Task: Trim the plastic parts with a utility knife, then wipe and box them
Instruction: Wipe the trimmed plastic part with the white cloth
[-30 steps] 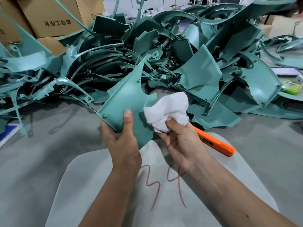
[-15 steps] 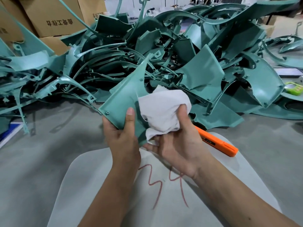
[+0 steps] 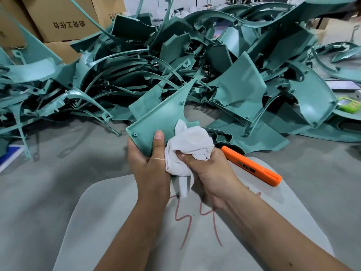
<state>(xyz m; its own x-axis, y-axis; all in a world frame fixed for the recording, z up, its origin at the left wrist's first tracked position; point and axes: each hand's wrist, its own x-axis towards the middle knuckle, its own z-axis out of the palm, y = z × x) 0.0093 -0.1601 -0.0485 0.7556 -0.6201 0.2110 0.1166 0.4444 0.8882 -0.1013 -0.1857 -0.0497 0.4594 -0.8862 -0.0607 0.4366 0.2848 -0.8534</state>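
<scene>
My left hand (image 3: 149, 163) grips the lower corner of a flat teal plastic part (image 3: 162, 116), thumb on its face, holding it tilted up over the table. My right hand (image 3: 207, 169) clutches a bunched white cloth (image 3: 189, 147) and presses it against the part's lower right edge. An orange utility knife (image 3: 252, 166) lies on the table just right of my right hand, partly hidden behind it.
A big heap of teal plastic parts (image 3: 238, 85) fills the table's far side. Cardboard boxes (image 3: 58, 18) stand at the back left. A pale mat (image 3: 117, 212) marked with red numerals lies under my arms. A green device (image 3: 349, 104) sits far right.
My right hand with the cloth has slid down the part's face from its middle to the lower right edge, closing tighter on the cloth. The left hand keeps its hold.
</scene>
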